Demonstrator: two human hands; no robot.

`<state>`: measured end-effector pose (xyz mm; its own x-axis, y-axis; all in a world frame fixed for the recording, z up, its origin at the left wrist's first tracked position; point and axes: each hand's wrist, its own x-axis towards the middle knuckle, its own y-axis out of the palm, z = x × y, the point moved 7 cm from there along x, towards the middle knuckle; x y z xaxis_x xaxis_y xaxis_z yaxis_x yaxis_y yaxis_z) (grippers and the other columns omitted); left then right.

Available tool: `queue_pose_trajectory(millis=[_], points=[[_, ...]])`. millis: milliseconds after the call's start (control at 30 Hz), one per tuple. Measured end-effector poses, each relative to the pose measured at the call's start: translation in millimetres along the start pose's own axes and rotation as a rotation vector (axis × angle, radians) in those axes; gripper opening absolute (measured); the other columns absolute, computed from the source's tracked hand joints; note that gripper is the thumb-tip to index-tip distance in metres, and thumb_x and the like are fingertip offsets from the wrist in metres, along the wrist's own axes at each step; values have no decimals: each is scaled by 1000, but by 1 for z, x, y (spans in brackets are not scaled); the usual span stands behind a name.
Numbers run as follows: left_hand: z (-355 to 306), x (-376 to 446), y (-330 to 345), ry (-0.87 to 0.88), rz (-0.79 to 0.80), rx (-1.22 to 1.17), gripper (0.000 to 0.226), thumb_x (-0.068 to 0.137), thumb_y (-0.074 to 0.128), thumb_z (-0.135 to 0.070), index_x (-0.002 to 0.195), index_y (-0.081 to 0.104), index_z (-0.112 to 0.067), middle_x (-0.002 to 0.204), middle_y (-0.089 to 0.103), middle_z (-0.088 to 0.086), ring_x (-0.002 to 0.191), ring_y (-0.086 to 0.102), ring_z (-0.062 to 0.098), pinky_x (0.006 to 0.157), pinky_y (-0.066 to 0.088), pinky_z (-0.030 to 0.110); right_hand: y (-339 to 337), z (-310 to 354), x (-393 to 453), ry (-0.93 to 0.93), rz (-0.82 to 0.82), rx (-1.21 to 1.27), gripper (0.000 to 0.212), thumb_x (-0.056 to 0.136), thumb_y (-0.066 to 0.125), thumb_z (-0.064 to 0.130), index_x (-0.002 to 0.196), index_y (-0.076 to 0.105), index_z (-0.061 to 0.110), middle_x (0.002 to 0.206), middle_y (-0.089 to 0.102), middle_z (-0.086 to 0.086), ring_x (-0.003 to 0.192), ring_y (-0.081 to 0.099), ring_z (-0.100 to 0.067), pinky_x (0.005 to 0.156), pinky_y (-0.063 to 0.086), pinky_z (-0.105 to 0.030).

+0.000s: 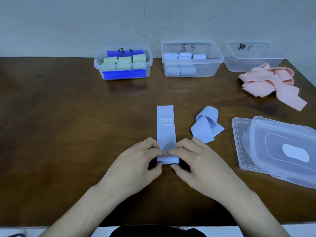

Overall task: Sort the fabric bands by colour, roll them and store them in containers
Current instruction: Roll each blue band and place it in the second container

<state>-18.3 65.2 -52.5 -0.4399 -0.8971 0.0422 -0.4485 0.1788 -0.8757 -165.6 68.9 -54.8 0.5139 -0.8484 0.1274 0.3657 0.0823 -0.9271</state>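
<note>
Hands rolling a blue band (166, 127) at lower centre of a brown table (59, 125).

The band lies flat, its long axis running straight up the frame away from the viewer; its near end is wound into a small roll (168, 159) lying crosswise. Left hand (136, 159) and right hand (193, 158) both pinch that roll, fingers on top, thumbs beneath. One loose blue band (206, 127) lies crumpled just right of it. A heap of pink bands (270, 82), too tangled to count, sits upper right. Three clear boxes line the back edge: box A (123, 63) with about six green rolls, box B (191, 59) with roughly six blue rolls, and box C (251, 55). Two clear lids (277, 149) are stacked at right.
</note>
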Motion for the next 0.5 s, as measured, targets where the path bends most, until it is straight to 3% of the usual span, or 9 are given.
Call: queue_pose_trajectory(millis=[133, 500], points=[[1, 2, 0, -8, 3, -12, 27, 95, 59, -32, 121, 68, -32, 112, 49, -20, 87, 48, -2, 75, 38, 8, 4, 1, 2, 17, 3, 19, 21, 88, 71, 30, 108, 66, 29, 104, 58, 14, 89, 51, -7, 74, 44, -19], [2, 3, -2, 37, -104, -40, 21, 84, 73, -18, 104, 72, -23, 101, 62, -16, 76, 46, -18, 69, 32, -4, 2, -6, 12, 38, 5, 23, 23, 95, 59, 34, 114, 69, 27, 106, 59, 14, 94, 48, -6, 79, 43, -21]])
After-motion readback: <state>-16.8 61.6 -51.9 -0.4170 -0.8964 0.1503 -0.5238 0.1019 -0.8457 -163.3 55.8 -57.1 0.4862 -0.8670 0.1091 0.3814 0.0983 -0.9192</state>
